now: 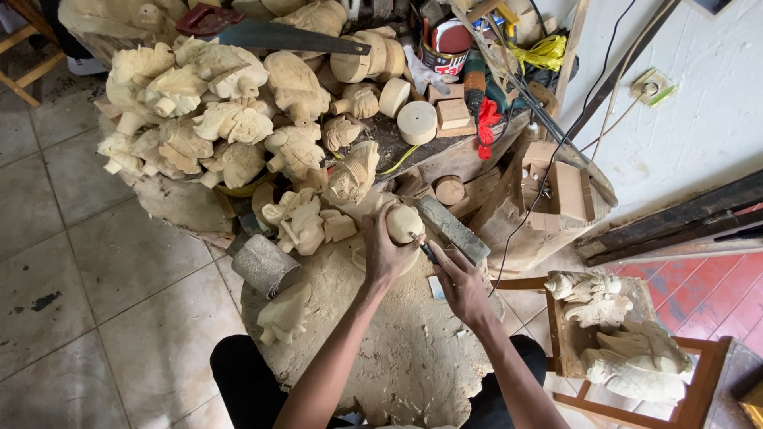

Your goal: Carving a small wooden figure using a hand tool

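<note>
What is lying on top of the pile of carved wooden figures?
A hand saw with a red handle lies across the top of the pile of carved figures. The carvings directly under its blade are covered, so they cannot be seen.

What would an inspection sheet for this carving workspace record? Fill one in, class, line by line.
Surface: wooden stump block, dusty, worn.
Job's things: rounded wooden piece gripped by left hand; right hand presses a dark-handled carving tool against it.
Clutter: pile of carved wooden figures, handsaw, wood discs, sharpening stone.
Hands: both occupied.
Cables: black cord across the blocks.
Surroundings: tiled floor, white wall.
</note>
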